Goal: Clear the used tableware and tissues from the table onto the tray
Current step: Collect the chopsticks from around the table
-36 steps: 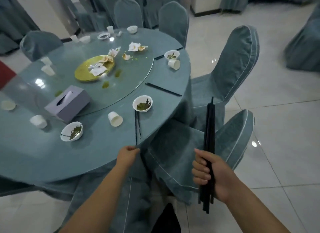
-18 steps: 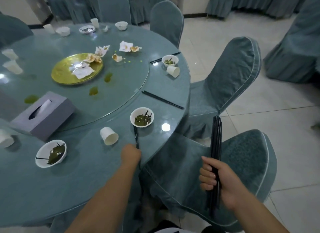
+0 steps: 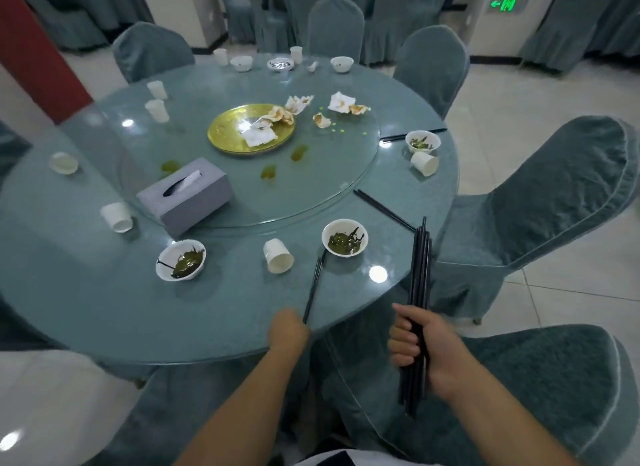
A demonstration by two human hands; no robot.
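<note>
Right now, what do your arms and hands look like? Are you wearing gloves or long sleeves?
No gloves and no long sleeves. The left hand and right hand are bare, with no ring or watch that I can see. The left forearm and right forearm are uncovered too. The only clothing showing is a bit of black-and-white top at the very bottom.

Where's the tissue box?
In the head view, the grey tissue box sits left of centre on the glass turntable, between the gold plate and the near-left bowl.
</note>
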